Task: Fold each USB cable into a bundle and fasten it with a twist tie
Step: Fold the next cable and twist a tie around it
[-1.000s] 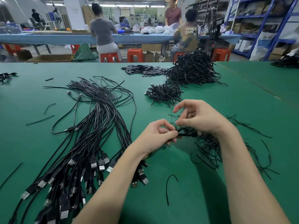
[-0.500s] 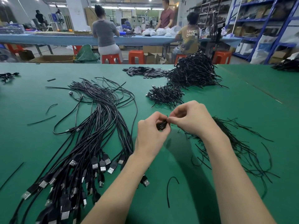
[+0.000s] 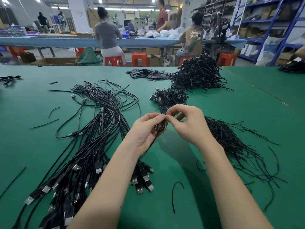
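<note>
Above the green table [image 3: 239, 113], my left hand [image 3: 145, 131] grips a small folded black USB cable bundle [image 3: 159, 127], its loops showing between the fingers. My right hand [image 3: 186, 123] meets it from the right, thumb and forefinger pinching at the bundle's top, where a twist tie is too small to make out. A loose end of the cable hangs down below my left palm. Loose unfolded USB cables [image 3: 99, 129] fan out on the left, plugs toward me. A heap of black twist ties [image 3: 231, 141] lies to the right.
Finished bundles sit in a small pile [image 3: 170, 97] and a large pile [image 3: 198, 75] farther back. Flat black pieces [image 3: 148, 74] lie beside them. Stray ties [image 3: 175, 194] dot the mat. People sit on orange stools at a blue bench behind.
Both hands have risen off the tie heap and come together at the middle. The bundle went from lying across between the hands to being held upright in my left hand.
</note>
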